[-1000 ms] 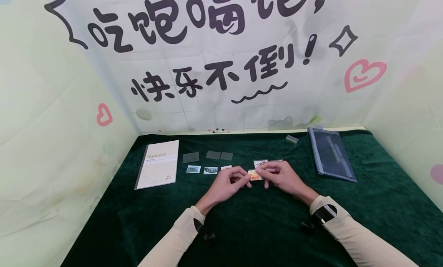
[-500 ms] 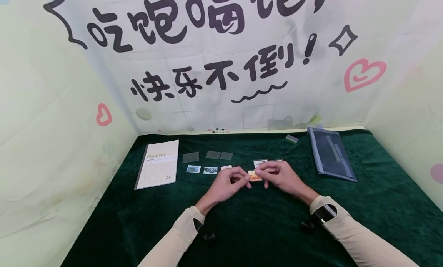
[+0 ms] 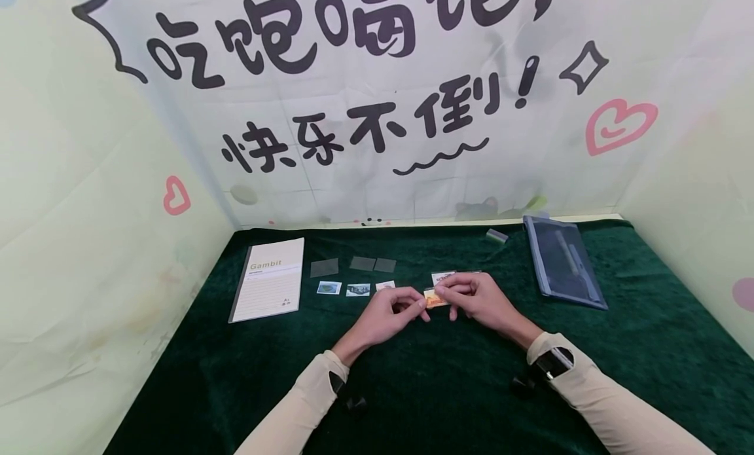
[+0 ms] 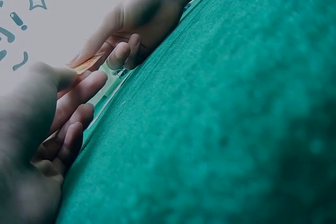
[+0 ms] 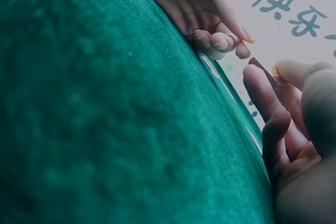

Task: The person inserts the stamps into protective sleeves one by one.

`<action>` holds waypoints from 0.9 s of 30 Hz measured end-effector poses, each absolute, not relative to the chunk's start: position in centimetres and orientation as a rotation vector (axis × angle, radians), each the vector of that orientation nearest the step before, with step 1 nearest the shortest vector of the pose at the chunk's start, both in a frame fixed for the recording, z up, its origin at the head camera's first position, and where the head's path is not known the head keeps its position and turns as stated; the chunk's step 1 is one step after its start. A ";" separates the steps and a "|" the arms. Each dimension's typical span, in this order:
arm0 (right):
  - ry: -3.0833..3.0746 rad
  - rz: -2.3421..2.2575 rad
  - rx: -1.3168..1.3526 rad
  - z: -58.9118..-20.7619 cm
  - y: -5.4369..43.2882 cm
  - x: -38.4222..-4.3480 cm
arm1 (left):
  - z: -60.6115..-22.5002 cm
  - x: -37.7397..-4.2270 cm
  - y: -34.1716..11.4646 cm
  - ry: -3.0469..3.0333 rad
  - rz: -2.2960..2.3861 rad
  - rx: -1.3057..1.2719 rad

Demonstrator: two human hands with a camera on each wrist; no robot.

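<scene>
I see the left hand (image 3: 387,313) and right hand (image 3: 482,302) pinching the orange card (image 3: 434,299) between them, maybe straightening it, so gentle moves should come next.

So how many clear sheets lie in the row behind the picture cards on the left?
3: the left sheet nearest the notebook, then the middle sheet and right sheet, side by side. None there seem hidden.

I see the orange card (image 3: 434,300) tilt slightly and shift a touch toward the table's (image 3: 448,389) right edge.
</scene>
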State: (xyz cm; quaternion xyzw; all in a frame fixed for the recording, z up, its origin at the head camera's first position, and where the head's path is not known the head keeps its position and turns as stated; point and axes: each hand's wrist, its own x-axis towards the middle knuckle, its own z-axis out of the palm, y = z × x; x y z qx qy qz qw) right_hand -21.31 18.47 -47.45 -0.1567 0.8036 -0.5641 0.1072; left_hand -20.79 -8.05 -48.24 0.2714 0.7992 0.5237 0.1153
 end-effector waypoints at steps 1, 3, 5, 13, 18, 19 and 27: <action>2.363 -1.661 -0.466 -47.4 18.5 -21.3 | -48.2 -20.8 -8.1 2.343 1.531 0.799; 2.355 -1.664 -0.479 -47.4 18.5 -21.3 | -48.3 -20.8 -8.1 2.344 1.525 0.797; 2.348 -1.664 -0.497 -47.5 18.5 -21.3 | -48.3 -20.8 -8.0 2.346 1.524 0.784; 2.323 -1.684 -0.558 -47.7 18.4 -21.4 | -47.7 -20.8 -8.0 2.317 1.511 0.709; 2.312 -1.689 -0.566 -47.7 18.4 -21.3 | -45.6 -19.8 -8.0 2.304 1.534 0.687; 2.307 -1.690 -0.567 -47.6 18.4 -21.3 | -45.3 -19.7 -7.9 2.304 1.544 0.681; 2.317 -1.690 -0.559 -47.6 18.5 -21.4 | -45.8 -20.1 -8.1 2.261 1.565 0.684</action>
